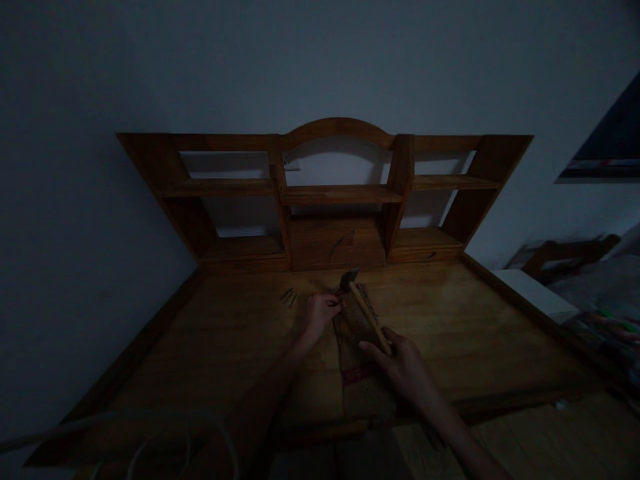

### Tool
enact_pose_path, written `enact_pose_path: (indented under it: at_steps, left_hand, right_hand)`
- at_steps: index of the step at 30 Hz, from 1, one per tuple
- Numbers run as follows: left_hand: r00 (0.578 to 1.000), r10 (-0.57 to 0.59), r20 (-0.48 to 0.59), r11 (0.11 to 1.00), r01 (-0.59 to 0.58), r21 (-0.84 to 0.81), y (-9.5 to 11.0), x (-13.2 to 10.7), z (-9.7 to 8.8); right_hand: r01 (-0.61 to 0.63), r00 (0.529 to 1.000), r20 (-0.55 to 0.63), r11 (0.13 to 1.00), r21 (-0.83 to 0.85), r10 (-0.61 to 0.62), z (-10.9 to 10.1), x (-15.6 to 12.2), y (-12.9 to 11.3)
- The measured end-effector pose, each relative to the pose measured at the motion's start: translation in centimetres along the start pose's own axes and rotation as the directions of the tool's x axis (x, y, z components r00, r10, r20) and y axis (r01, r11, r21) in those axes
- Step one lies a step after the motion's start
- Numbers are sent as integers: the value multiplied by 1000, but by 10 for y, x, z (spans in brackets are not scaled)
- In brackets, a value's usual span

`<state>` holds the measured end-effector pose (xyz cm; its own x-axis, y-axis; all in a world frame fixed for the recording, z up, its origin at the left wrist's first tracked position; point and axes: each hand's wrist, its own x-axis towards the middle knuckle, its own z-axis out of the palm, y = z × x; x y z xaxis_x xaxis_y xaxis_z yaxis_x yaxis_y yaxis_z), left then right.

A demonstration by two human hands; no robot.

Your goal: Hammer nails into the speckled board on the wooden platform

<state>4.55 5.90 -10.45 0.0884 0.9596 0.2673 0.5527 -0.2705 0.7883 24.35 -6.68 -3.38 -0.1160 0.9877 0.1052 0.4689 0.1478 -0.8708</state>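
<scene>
In the dim head view, my right hand (400,360) is wrapped round the wooden handle of a hammer (373,319). The hammer's dark head points away from me, over the far end of a flat brown piece (357,340) with a red band; its material is hard to make out. My left hand (321,313) is closed in a pinch at that piece's far left edge, close beside the hammer head. Whatever its fingertips hold is too small and dark to name. Several thin dark nail-like pieces (289,297) lie to the left of this hand.
All this rests on a wooden desk (225,340). A wooden shelf unit (340,195) rises along its back edge, against the wall. Pale cords (220,423) hang at the lower left. To the right stand a white surface (535,293) and a wooden chair back (570,253).
</scene>
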Motion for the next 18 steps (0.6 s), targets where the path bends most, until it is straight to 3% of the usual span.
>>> enact_pose_path:
  at_steps: [7, 10, 13, 18]
  left_hand:
    - [1000, -12, 12, 999, 13, -50, -1, -1, 1]
    - [999, -46, -4, 999, 46, -26, 1, -1, 0]
    - [1000, -23, 8, 999, 23, -40, 4, -2, -2]
    - [1000, 0, -7, 1000, 0, -25, 5, -2, -3]
  right_hand:
    - [-28, 995, 93, 999, -37, 31, -1, 3, 8]
    - [-22, 997, 69, 998, -60, 27, 1, 3, 13]
    - [-24, 999, 43, 998, -51, 27, 0, 2, 13]
    - [5, 993, 122, 997, -75, 4, -4, 1, 10]
